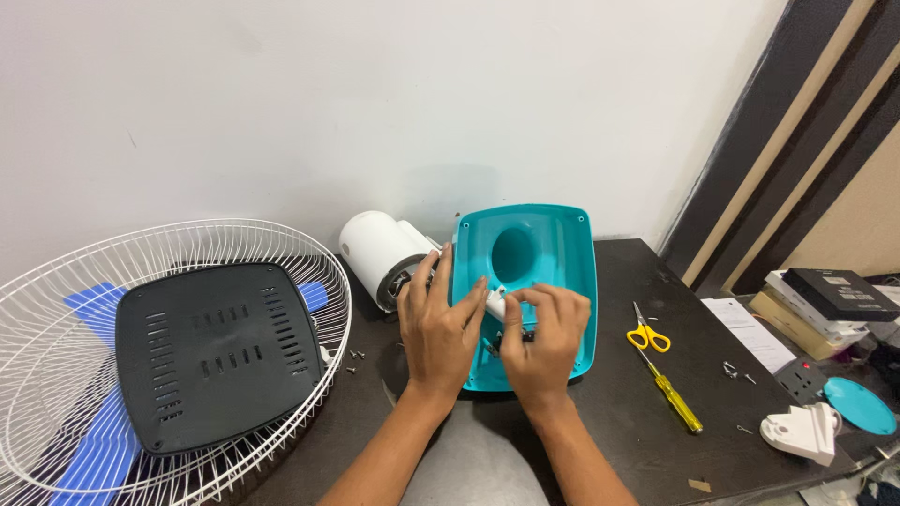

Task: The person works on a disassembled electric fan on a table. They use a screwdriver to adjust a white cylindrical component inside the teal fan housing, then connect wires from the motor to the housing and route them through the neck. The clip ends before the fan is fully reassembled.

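Teal housing (548, 272) sits dead centre on the dark counter (656, 440), hollow side up, tipped toward the wall with its round opening at 12 o'clock.

Starting at 9 o'clock: white wire guard (56, 309) with blue blades (89, 309) under it and a black slotted plate (220, 351) lying on top. Loose screws (354, 356) just beside the guard's rim. White motor body (380, 253) touches the housing's left edge, around 11 o'clock from the hands.

Left hand (439, 328) is spread, fingers braced along the housing's left wall. Right hand (544, 342) is pinching a small white part (497, 302) inside the shell, fingertips pressed together on it. Can't tell what sits under the fingers, too hidden.

If you ask me, that brace is the key bit: keep the shell pinned so it doesn't rock, and work the little part with light pressure rather than yanking.

Over at 3 o'clock: yellow scissors (647, 335), yellow screwdriver (673, 394), then a white bracket (802, 431) and teal disc (861, 405) near the edge.
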